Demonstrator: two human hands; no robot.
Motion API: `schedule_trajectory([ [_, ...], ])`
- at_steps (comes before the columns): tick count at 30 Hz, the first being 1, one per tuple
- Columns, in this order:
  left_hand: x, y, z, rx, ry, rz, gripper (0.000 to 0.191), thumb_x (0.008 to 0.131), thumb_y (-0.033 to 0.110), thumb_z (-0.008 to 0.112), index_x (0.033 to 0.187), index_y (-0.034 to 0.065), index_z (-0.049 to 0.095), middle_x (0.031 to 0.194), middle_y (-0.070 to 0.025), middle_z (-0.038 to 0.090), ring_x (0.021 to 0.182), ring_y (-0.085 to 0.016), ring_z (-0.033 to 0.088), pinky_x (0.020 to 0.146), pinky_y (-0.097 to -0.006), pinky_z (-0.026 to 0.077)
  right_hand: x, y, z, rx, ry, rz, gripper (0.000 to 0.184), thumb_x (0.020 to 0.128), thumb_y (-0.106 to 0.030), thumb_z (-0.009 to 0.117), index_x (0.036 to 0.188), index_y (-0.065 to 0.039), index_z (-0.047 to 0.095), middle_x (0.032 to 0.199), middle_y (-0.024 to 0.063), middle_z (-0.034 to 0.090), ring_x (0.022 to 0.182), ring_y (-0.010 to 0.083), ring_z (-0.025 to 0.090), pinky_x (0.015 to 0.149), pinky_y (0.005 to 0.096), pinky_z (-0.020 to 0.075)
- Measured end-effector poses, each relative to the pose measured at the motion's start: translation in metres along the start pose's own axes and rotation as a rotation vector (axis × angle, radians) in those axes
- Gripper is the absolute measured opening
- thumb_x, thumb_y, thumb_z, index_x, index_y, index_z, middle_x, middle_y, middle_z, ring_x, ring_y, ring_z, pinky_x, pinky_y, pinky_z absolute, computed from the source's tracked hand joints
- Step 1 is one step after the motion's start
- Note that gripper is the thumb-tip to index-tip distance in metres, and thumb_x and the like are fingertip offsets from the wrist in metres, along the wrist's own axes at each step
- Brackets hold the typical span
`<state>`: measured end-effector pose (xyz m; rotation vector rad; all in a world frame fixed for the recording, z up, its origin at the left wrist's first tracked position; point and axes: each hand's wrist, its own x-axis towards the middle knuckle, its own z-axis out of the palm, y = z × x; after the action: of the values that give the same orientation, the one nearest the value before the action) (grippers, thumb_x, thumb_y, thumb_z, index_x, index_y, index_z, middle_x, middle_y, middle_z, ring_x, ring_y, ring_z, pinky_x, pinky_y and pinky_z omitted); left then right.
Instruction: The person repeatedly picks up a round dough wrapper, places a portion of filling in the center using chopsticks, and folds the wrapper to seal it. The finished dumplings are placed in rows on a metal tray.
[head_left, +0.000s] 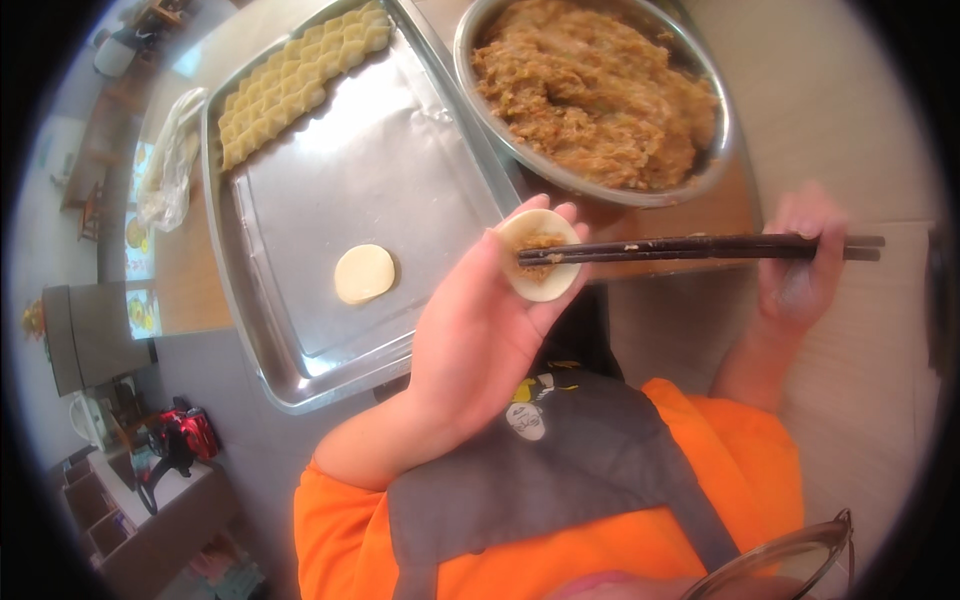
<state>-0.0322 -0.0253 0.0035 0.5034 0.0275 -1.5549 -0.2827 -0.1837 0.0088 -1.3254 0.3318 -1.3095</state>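
My left hand (487, 322), palm up, holds a round dough wrapper (561, 279) across its fingers, with a dab of minced filling (541, 241) in the middle. Dark chopsticks (697, 246) are gripped near their far ends by my right hand (802, 251); their tips touch the filling. One more round wrapper (364, 274) lies on the metal tray (292, 391) beside my left hand. Rows of folded dumplings (300, 75) fill the tray's upper left corner. Above my hands, a steel bowl (559, 180) holds a large mass of minced filling (592, 90).
A clear plastic bag (172, 161) lies along the tray's left side on the wooden table (191, 300). Further left are a grey cabinet (97, 334) and a white-topped shelf unit (124, 487) with a red bag (196, 431) on it. Tiled floor (847, 112) shows at right.
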Motion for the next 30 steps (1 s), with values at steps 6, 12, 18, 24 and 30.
schedule_trajectory([
  [6,-0.001,0.004,0.001,0.021,0.012,-0.015,0.047,0.107,0.024,0.038,0.145,-0.0050,0.036,0.147,-0.0197,0.044,0.137,-0.031,0.044,0.115,-0.0434,0.038,0.004,-0.004,-0.006,0.126,0.096,0.031,0.033,0.105,-0.028,0.049,0.082,-0.005,0.053,0.083,0.0067,0.045,0.070,0.0170,0.042,0.059,0.0264,0.0417],
  [12,-0.001,0.004,-0.001,0.038,0.013,-0.028,0.045,0.108,0.024,0.035,0.143,-0.0043,0.038,0.148,-0.0203,0.043,0.137,-0.033,0.044,0.115,-0.0442,0.040,0.006,-0.001,0.002,-0.019,0.040,0.024,0.033,0.105,-0.028,0.049,0.081,-0.005,0.051,0.082,0.0067,0.045,0.069,0.0167,0.040,0.059,0.0265,0.0411],
  [18,-0.001,0.006,-0.002,0.073,0.011,-0.028,0.045,0.108,0.024,0.036,0.143,-0.0044,0.038,0.148,-0.0202,0.043,0.136,-0.033,0.044,0.114,-0.0436,0.041,0.009,-0.003,0.002,-0.030,0.051,0.011,0.032,0.104,-0.027,0.049,0.081,-0.005,0.050,0.082,0.0063,0.044,0.069,0.0169,0.041,0.058,0.0261,0.0407],
  [24,-0.001,0.006,-0.004,0.102,0.008,-0.022,0.046,0.108,0.024,0.036,0.145,-0.0042,0.037,0.150,-0.0198,0.042,0.138,-0.032,0.043,0.112,-0.0425,0.042,0.007,-0.009,0.007,0.024,0.004,0.011,0.032,0.104,-0.027,0.050,0.082,-0.005,0.050,0.081,0.0068,0.044,0.069,0.0171,0.043,0.058,0.0262,0.0411],
  [30,-0.002,0.005,-0.005,0.128,0.022,-0.009,0.046,0.108,0.024,0.036,0.144,-0.0047,0.037,0.150,-0.0196,0.041,0.137,-0.032,0.044,0.112,-0.0417,0.043,0.010,-0.012,0.011,-0.168,0.028,-0.080,0.032,0.104,-0.025,0.050,0.080,-0.004,0.052,0.080,0.0083,0.046,0.069,0.0169,0.043,0.057,0.0271,0.0428],
])
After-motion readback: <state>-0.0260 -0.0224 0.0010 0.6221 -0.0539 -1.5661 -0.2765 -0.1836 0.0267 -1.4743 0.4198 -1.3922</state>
